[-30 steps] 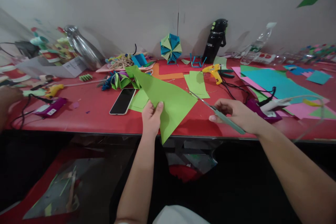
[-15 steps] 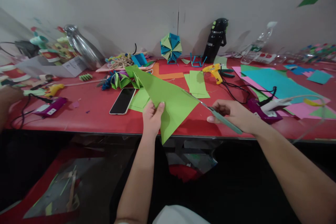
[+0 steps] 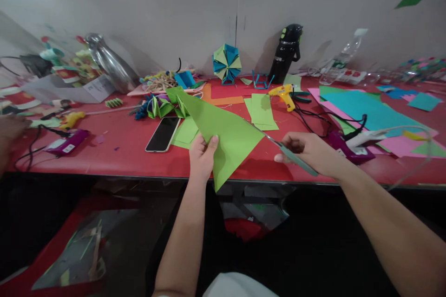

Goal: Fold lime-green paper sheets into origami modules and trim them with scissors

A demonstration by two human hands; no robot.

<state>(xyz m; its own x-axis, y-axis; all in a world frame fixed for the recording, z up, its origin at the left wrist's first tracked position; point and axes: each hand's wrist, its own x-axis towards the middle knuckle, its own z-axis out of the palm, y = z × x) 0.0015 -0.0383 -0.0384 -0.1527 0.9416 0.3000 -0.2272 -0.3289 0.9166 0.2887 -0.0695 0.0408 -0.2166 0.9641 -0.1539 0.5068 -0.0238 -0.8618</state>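
Observation:
A large light-green paper sheet is raised above the front edge of the red table. My left hand pinches its lower left part between thumb and fingers. At the right, my right hand is closed on scissors with grey-green handles. The scissors' blades point up and left and meet the paper's upper right edge, near its right corner. Under the sheet's left side lies more green paper, beside a phone.
Behind stand a folded-paper wheel and a black bottle. A yellow glue gun lies near green strips. Coloured sheets and a purple power strip are at right. Another person's hand is at far left.
The scissors' handles have shifted slightly in my right hand, up and to the left. My left hand and the green sheet have barely moved.

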